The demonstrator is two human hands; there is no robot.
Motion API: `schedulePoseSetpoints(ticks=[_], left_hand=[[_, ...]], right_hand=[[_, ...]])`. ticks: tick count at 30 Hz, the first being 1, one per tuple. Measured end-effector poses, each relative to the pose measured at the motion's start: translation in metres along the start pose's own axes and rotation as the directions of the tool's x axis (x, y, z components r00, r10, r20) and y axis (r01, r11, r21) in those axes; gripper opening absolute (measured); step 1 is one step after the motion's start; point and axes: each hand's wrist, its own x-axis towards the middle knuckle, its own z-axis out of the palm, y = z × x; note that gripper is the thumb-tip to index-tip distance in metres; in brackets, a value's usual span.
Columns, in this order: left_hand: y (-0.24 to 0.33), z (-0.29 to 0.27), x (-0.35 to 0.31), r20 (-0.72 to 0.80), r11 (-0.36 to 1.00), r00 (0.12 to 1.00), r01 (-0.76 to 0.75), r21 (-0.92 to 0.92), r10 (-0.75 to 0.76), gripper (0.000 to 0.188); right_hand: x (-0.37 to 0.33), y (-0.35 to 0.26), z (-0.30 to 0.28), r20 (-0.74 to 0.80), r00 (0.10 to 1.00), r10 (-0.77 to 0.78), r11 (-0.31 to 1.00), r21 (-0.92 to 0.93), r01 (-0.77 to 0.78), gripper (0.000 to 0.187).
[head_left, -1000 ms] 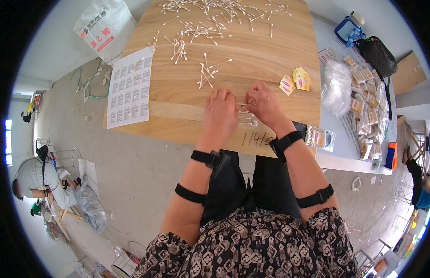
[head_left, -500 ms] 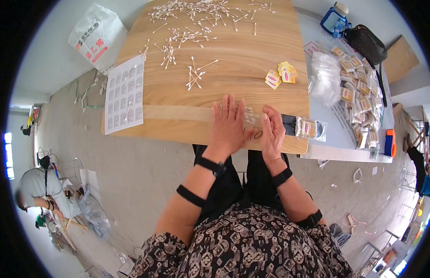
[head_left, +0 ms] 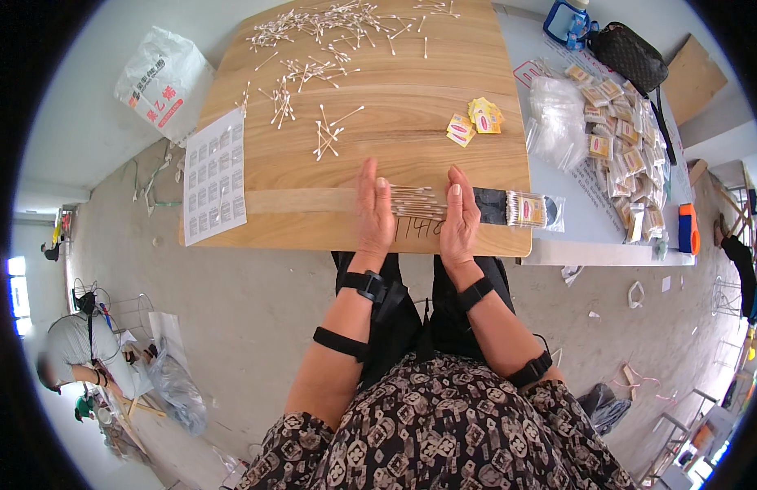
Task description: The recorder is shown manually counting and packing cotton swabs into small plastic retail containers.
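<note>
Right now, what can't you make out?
Head view: whether left hand or right hand touches the swabs; thumbs cover it.
Head view: print on the sheet; too small.
Head view: far edge of the table; cut off by the top edge.
Head view: swab count in far pile; overlapped.

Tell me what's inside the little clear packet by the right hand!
Cotton swabs and a yellowish card show through the packet. The card hides whatever is right behind it.

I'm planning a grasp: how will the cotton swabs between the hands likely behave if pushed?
Those cotton swabs look thin, so probably light. Their straight shape suggests some stiffness. Lying unwrapped, they may roll apart on the table.
</note>
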Motion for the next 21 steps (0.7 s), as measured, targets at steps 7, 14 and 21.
schedulePoseSetpoints(ticks=[7,14,21], left_hand=[[0.015,0.031,-0.007,0.127,0.994,0.989,-0.067,-0.08,0.077,0.053],[0.02,0.029,-0.021,0.513,0.653,0.85,-0.454,0.606,0.115,0.069],[0.02,0.023,-0.009,0.538,0.565,0.839,-0.485,0.667,0.085,0.077]], right_hand=[[0.01,-0.001,0.0,-0.031,0.998,0.053,0.995,0.086,-0.05,0.045],[0.018,-0.005,-0.019,-0.065,0.993,0.094,0.958,0.277,-0.073,0.047],[0.016,-0.007,-0.018,-0.029,0.996,0.086,0.984,0.159,-0.08,0.049]])
